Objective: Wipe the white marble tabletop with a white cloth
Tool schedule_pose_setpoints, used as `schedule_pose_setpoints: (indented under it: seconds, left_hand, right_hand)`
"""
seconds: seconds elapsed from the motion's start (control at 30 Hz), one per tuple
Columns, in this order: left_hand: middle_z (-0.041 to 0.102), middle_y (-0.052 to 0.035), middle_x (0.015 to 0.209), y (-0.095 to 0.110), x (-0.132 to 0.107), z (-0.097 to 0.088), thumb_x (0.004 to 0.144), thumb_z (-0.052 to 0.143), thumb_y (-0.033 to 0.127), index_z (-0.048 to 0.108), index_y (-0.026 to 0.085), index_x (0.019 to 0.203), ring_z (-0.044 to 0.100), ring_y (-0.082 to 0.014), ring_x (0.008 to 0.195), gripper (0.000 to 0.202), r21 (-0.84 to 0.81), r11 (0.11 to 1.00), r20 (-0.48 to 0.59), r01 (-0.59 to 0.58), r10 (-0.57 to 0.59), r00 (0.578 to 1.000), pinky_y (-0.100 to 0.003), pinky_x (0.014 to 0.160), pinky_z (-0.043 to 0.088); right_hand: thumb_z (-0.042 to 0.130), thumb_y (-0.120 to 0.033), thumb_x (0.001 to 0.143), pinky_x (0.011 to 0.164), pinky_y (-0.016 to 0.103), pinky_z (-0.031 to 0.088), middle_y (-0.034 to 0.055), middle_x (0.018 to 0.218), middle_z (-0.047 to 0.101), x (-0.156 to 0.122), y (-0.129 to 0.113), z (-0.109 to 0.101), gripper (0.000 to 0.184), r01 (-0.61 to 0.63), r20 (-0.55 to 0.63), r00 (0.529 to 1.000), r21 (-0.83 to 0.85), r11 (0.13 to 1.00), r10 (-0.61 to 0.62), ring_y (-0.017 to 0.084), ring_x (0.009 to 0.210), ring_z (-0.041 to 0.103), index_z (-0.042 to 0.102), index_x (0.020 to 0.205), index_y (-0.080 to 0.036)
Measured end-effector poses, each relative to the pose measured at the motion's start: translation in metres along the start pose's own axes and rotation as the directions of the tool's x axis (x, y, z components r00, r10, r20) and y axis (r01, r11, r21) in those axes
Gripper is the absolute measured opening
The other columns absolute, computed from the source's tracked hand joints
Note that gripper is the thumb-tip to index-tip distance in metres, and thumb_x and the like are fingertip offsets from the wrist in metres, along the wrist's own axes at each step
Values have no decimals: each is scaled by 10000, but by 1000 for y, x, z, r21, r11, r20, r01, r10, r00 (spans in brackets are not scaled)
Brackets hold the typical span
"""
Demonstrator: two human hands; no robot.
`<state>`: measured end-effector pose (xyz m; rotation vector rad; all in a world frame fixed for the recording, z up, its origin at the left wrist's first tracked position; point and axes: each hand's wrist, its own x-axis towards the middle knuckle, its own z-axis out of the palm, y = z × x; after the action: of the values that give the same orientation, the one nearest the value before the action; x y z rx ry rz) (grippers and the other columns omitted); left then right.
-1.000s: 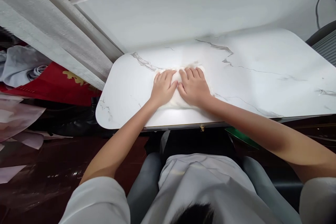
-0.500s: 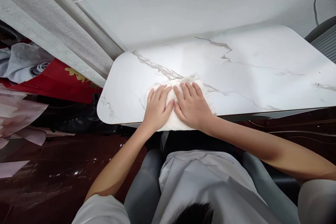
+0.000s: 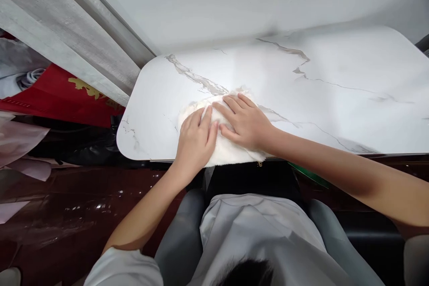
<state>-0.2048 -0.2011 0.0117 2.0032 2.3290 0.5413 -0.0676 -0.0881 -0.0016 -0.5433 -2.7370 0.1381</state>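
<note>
A fluffy off-white cloth [image 3: 229,152] lies at the front edge of the white marble-patterned table [image 3: 338,94], its near side hanging slightly over the edge. My left hand [image 3: 196,138] rests palm down on the cloth's left part, fingers extended and pointing away from me. On the upper right part my right hand [image 3: 246,120] presses down, its fingers stretched out towards the left. A small fold of cloth rises between the two hands. Both palms are hidden from above.
Behind the table stands a pale panel [image 3: 251,4]. A grey slanted post [image 3: 70,31] borders the table's left end. A red bag with gold print [image 3: 63,96] and pink sheets [image 3: 22,138] are at the left, above a dark red glossy floor [image 3: 77,214].
My right hand has turned, so its fingers now point more to the left. The cloth has bunched slightly between the hands. The view has shifted a little.
</note>
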Motion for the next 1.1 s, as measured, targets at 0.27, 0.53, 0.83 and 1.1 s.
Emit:
schedule_pose_setpoints:
  seconds: [0.27, 0.53, 0.83, 1.1]
  left_hand:
    - [526, -87, 1453, -57, 60, 10, 1003, 349, 370, 468, 252, 1393, 438, -262, 1394, 424, -115, 993, -27, 38, -41, 999, -467, 1211, 283]
    - [589, -51, 1377, -109, 138, 19, 978, 403, 413, 562, 297, 1301, 482, -271, 1341, 378, -201, 977, -95, 71, -92, 991, -460, 1173, 324]
    - [598, 45, 1357, -134, 190, 21, 1065, 237, 423, 556, 271, 1263, 480, -138, 1309, 405, -326, 937, -99, 122, -163, 982, -368, 1173, 340]
    - [608, 84, 1314, -153, 222, 21, 1079, 266, 339, 550, 258, 1215, 482, -105, 1241, 325, -369, 923, -105, 106, -155, 982, -335, 1169, 337]
  right_hand:
    - [299, -394, 999, 1171, 537, 219, 194, 1454, 436, 72, 17, 17, 615, -112, 128, 985, -13, 994, 112, 338, 1378, 354, 326, 1521, -70]
    - [301, -329, 981, 1140, 626, 190, 172, 1289, 557, 153, 39, 52, 466, -371, -38, 927, 72, 926, 374, 339, 1288, 447, 517, 1315, -88]
    - [434, -252, 960, 1172, 451, 252, 94, 1196, 639, 188, 61, 49, 333, -431, -106, 891, 115, 895, 442, 249, 1200, 536, 597, 1209, -103]
    - [387, -278, 964, 1107, 416, 323, 76, 1179, 628, 219, 77, 55, 303, -431, -129, 886, 119, 894, 445, 217, 1154, 515, 582, 1138, -125]
